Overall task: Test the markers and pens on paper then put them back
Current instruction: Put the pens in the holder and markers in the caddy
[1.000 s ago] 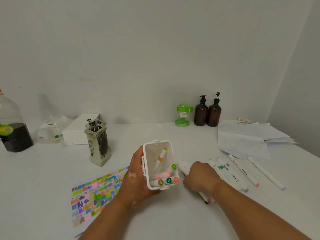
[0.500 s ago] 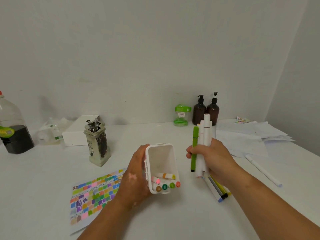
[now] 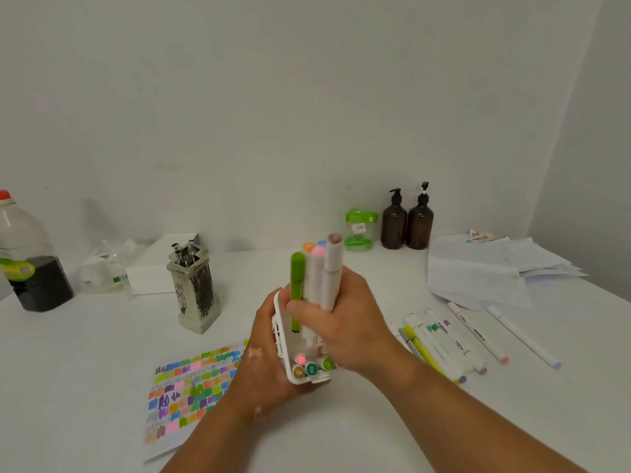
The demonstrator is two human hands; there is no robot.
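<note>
My left hand point(image 3: 263, 367) grips a white plastic marker box point(image 3: 280, 331), tilted with its opening toward me. Several markers lie at its bottom, their coloured caps point(image 3: 311, 367) showing. My right hand point(image 3: 348, 322) grips a bunch of markers point(image 3: 321, 278), one green and the rest white, held upright with their lower ends inside the box's opening. A paper sheet point(image 3: 191, 387) covered in coloured test swatches lies left of the box. More markers and pens point(image 3: 444, 339) lie loose on the table to the right.
A ceramic pen holder point(image 3: 195, 288) stands at the left, with a white box point(image 3: 153, 271) and a large bottle point(image 3: 30, 261) behind it. Two brown pump bottles point(image 3: 406, 221) and a green jar point(image 3: 360, 230) stand by the wall. Loose papers point(image 3: 485, 271) lie at the right.
My right hand picked up a bunch of markers from the table, lifted them upright, then moved left over the box so their lower ends enter it. The left hand kept holding the box.
</note>
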